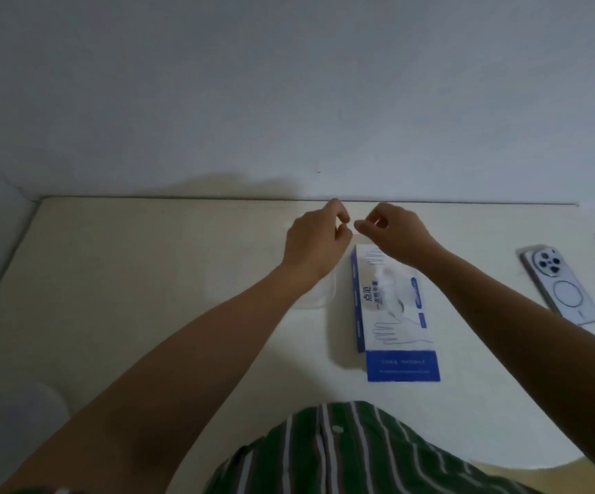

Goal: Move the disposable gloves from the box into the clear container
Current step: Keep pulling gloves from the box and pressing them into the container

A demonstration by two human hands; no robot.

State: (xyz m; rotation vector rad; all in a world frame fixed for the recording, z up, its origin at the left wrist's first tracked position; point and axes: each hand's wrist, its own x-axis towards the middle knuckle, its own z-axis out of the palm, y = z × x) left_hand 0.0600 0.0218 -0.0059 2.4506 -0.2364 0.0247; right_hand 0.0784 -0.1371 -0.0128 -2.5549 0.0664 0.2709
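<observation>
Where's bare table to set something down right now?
Widest bare patch: table left of the clear container, out to its left edge. Narrower strip between glove box and phone. Crowded around the left hand and right hand.

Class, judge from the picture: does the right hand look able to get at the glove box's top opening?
Probably yes: the right hand hangs by the far end of the glove box, and nothing covers the opening, where gloves show.

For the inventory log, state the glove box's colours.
The glove box is white with a blue end panel and side; head view shows it.
</observation>
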